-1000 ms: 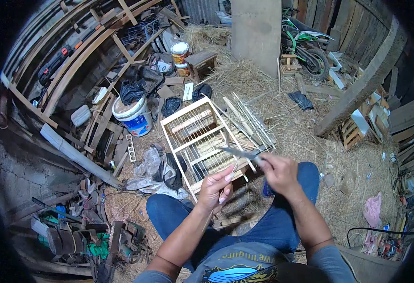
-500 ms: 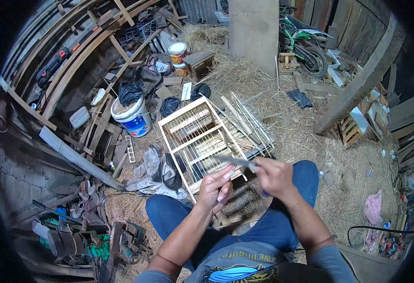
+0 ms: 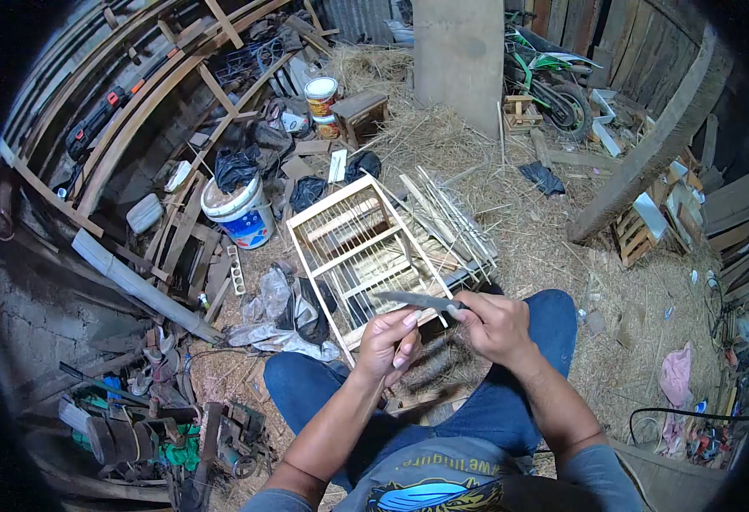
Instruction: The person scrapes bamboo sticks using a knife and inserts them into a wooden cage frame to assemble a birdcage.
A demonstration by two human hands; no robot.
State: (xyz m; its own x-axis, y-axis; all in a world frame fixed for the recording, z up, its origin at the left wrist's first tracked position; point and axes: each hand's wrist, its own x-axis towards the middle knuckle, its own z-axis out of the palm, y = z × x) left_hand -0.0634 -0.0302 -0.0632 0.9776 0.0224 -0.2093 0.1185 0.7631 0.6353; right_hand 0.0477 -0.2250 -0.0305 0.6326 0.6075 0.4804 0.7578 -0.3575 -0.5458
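Observation:
My right hand (image 3: 496, 326) is wrapped round the handle of a knife (image 3: 421, 300), whose grey blade points left above my left hand (image 3: 386, 343). The fingers of my left hand are pinched together; what they hold is too small to make out now. Just beyond both hands stands a light wooden cage frame (image 3: 360, 251) with thin bars, tilted on the ground in front of my knees. Thin wooden strips (image 3: 447, 213) lie in a pile behind its right side.
A white bucket (image 3: 242, 224) with a black bag stands at the left, near crumpled plastic sheeting (image 3: 276, 311). A wooden post (image 3: 639, 162) leans at the right. Farther back are a small stool (image 3: 360, 107), a board (image 3: 458, 64) and a green motorbike (image 3: 554, 77).
The knife and my right hand have shifted slightly left, and the blade has come across above my left hand. My left hand stays nearly where it was.

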